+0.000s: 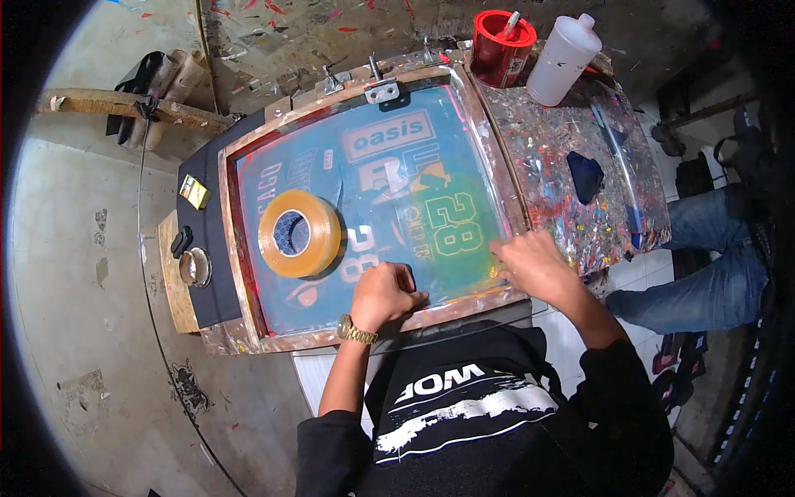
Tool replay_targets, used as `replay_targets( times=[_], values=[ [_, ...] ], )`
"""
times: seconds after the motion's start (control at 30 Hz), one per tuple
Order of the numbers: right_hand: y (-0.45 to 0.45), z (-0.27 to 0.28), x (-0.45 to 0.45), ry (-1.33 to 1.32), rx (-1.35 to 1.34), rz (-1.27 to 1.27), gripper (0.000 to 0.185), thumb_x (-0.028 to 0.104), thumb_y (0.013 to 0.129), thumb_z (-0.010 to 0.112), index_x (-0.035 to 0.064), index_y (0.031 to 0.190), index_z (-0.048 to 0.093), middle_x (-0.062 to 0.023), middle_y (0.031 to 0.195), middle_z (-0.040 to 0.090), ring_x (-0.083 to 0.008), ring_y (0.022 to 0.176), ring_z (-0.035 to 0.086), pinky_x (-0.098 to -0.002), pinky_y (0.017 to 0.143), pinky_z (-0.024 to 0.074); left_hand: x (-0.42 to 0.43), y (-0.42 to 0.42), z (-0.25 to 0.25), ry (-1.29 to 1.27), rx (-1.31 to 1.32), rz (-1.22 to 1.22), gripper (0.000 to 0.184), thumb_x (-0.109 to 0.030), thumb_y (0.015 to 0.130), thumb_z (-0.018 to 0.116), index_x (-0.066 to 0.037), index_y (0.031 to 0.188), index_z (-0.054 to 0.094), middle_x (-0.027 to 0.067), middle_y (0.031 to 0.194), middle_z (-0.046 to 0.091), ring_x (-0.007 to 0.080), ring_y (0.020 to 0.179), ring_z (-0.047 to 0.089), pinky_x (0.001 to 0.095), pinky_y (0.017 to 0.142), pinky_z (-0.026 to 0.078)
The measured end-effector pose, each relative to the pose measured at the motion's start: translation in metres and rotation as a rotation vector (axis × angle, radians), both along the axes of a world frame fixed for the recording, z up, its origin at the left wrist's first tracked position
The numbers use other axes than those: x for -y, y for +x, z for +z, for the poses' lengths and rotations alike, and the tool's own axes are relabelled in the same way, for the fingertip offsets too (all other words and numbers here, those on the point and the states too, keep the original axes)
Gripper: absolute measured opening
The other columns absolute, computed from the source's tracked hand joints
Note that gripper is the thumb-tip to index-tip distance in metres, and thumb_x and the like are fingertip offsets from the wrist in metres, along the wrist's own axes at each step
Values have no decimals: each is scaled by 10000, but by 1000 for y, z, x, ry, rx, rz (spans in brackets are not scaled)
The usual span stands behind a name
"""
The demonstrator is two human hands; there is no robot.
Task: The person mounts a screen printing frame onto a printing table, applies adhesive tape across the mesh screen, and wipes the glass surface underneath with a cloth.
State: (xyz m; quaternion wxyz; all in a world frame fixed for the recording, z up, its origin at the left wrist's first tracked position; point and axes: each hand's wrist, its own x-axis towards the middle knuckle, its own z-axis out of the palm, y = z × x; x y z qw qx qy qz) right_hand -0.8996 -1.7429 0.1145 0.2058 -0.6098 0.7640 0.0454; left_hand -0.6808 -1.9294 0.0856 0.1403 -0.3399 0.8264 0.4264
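Head: L hand (387, 296) on scrn (335, 137)

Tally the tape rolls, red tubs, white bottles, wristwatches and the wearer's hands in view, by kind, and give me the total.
Roll of tape: 1
Red tub: 1
White bottle: 1
Wristwatch: 1
Hands, left hand and right hand: 2
Total: 6

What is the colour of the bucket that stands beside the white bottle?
The bucket is red, beside the bottle; the head view shows it.
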Motion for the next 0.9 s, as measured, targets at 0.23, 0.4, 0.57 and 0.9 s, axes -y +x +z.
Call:
replay_targets(
  times=[0.23, 0.4, 0.57, 0.9],
  values=[
    [5, 15, 15, -49, -138, 208, 364, 63, 756, 726, 12, 1104, 634, -123, 1011, 675, -296, 806, 726, -407, 627, 552, 9, 1, 22, -261, 72, -257, 412, -406, 658, 893, -64, 749, 682, 129, 725, 700, 344, 749, 700, 446, 663, 540],
    [-6, -2, 23, -152, 30, 291, 289, 78, 780, 708, 21, 1049, 618, -135, 1010, 655, -338, 886, 689, -466, 745, 537, 20, -3, 25, -282, 23, -289, 435, -420, 675, 881, -61, 816, 680, 142, 772, 691, 364, 771, 683, 458, 674, 535],
    [9, -27, 24, 21, 533, 289, 190, 135, 871, 536, 0, 934, 654, -178, 902, 649, -412, 864, 654, -501, 799, 524, -31, -17, 12, -45, -481, -486, 457, -399, 814, 802, 19, 934, 662, 190, 989, 665, 376, 912, 653, 419, 780, 544],
    [-1, 35, 73, 37, 431, 274, 269, 256, 873, 586, 6, 905, 681, -206, 865, 677, -402, 854, 664, -499, 776, 527, -74, -6, 9, -314, -482, -361, 413, -385, 895, 712, 15, 936, 621, 172, 925, 597, 365, 899, 608, 440, 794, 509]
  ],
)
